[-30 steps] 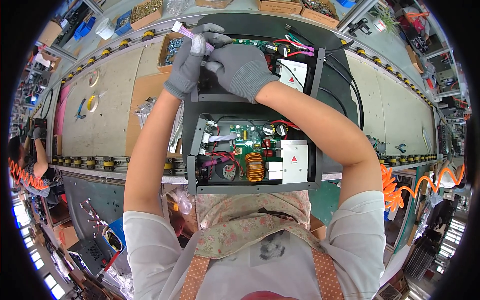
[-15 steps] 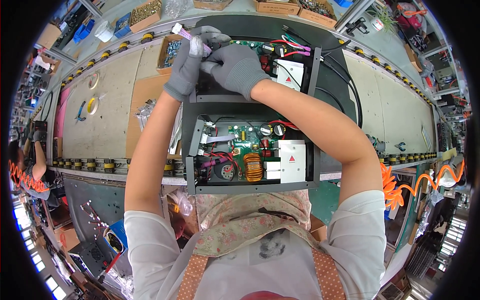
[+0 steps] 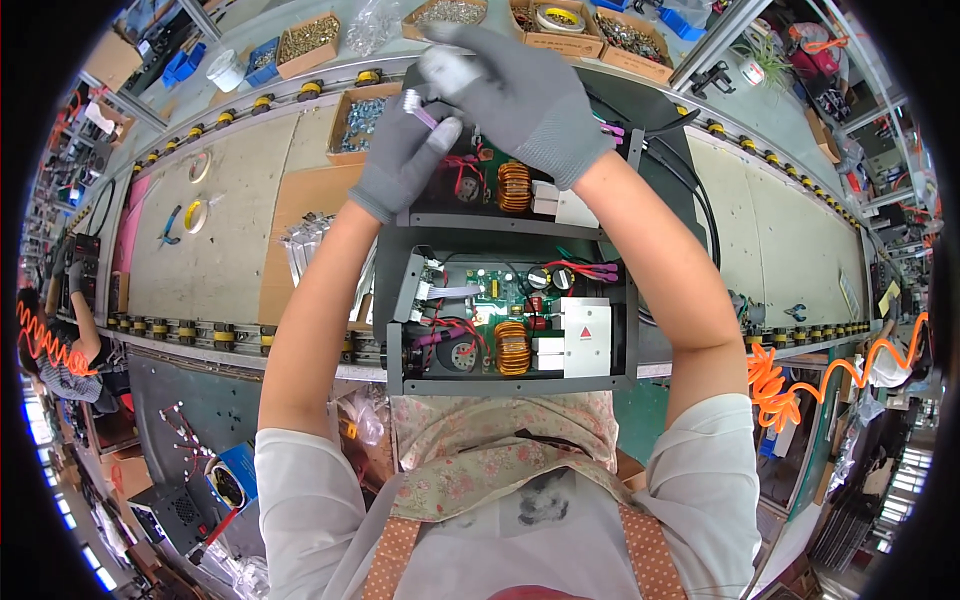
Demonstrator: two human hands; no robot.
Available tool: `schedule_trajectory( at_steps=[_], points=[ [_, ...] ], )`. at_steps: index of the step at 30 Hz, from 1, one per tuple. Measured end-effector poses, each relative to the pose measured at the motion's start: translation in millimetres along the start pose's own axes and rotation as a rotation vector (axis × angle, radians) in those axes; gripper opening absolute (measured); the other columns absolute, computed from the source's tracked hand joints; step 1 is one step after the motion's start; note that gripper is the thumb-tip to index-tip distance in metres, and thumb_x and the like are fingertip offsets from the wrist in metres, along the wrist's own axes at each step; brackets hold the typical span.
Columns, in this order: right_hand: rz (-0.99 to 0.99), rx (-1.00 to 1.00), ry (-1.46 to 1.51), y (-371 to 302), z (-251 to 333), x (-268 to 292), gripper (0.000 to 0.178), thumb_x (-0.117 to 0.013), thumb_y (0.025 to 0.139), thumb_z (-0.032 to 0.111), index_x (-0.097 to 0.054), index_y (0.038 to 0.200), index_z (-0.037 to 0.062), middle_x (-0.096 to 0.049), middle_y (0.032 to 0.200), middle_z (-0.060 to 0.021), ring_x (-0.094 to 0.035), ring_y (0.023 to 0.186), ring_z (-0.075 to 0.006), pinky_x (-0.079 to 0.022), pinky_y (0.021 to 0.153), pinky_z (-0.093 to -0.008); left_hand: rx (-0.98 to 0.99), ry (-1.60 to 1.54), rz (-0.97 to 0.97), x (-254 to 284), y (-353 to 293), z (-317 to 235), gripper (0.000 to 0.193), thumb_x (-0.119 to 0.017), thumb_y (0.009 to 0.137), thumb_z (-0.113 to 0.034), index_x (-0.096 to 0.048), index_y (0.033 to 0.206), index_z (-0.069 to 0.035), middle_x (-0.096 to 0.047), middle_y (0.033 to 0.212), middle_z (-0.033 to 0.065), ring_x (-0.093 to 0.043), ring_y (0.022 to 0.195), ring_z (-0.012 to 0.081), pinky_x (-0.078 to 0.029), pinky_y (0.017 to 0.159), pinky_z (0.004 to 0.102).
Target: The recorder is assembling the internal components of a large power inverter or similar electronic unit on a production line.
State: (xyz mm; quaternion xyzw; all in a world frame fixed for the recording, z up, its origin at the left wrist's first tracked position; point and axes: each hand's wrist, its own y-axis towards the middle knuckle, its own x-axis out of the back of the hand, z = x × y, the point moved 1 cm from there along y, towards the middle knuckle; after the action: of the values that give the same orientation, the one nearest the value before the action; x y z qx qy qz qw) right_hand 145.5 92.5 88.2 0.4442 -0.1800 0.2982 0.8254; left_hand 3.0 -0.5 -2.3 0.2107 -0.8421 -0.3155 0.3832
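Observation:
My left hand (image 3: 405,160), in a grey glove, is closed on a short purple-and-white cable (image 3: 428,118), whose white connector sticks up past the fingers. Beside it, over the far case, my gloved right hand (image 3: 525,100) is raised; its fingers are smeared by motion, so what they hold is hidden. Beneath both hands lies the far open black case (image 3: 500,222), with a copper coil (image 3: 514,187) showing. Closer to me stands a second open black case (image 3: 510,385). Inside it are a green circuit board (image 3: 487,312), another copper coil (image 3: 513,348) and a white plate (image 3: 586,338).
A carton of small metal parts (image 3: 360,122) sits left of the far case. Black cables (image 3: 705,185) run down its right side. Tape (image 3: 195,216) and pliers (image 3: 170,228) lie left; an orange coiled hose (image 3: 772,385) hangs right. A co-worker (image 3: 75,330) is far left.
My right hand has lifted away from the far case, up and to the right. My left hand has shifted slightly right and nearer, still with the cable. Both cases appear slightly shifted in view.

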Motion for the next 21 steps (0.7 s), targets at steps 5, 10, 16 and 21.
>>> schedule_trajectory(
  at_steps=[5,10,16,21],
  points=[
    [0.349,0.201,-0.204,8,2,-10,0.032,-0.059,0.087,0.035,-0.068,0.111,0.0163,-0.070,0.091,-0.0139,-0.068,0.087,-0.0301,-0.054,0.079,-0.0419,-0.023,0.148,0.084,3,-1,22,0.025,-0.057,0.090,-0.025,-0.065,0.103,-0.006,-0.060,0.115,0.0167,-0.053,0.106,0.0377,-0.045,0.091,0.0441],
    [0.388,0.088,-0.438,-3,-10,28,0.020,-0.065,0.085,0.019,-0.068,0.104,0.0120,-0.069,0.086,-0.0093,-0.067,0.084,-0.0307,-0.053,0.076,-0.0414,0.102,0.100,0.069,1,9,9,0.025,-0.067,0.083,-0.025,-0.065,0.093,-0.002,-0.060,0.115,0.0121,-0.054,0.104,0.0327,-0.044,0.091,0.0396],
    [0.462,0.438,-0.893,-11,-54,12,0.018,-0.067,0.079,0.009,-0.067,0.095,0.0161,-0.063,0.096,-0.0044,-0.063,0.098,-0.0254,-0.052,0.081,-0.0393,0.116,0.055,0.080,-1,9,18,0.027,-0.072,0.077,-0.016,-0.064,0.098,-0.003,-0.059,0.116,0.0105,-0.056,0.104,0.0281,-0.045,0.091,0.0360],
    [0.611,0.369,-0.790,4,-77,-13,0.022,-0.068,0.075,0.006,-0.066,0.095,0.0146,-0.061,0.097,-0.0050,-0.062,0.098,-0.0270,-0.052,0.082,-0.0405,0.130,-0.182,0.027,-7,8,18,0.051,-0.071,0.076,-0.012,-0.053,0.124,-0.005,-0.059,0.119,0.0109,-0.055,0.109,0.0285,-0.043,0.099,0.0369]
  ],
)
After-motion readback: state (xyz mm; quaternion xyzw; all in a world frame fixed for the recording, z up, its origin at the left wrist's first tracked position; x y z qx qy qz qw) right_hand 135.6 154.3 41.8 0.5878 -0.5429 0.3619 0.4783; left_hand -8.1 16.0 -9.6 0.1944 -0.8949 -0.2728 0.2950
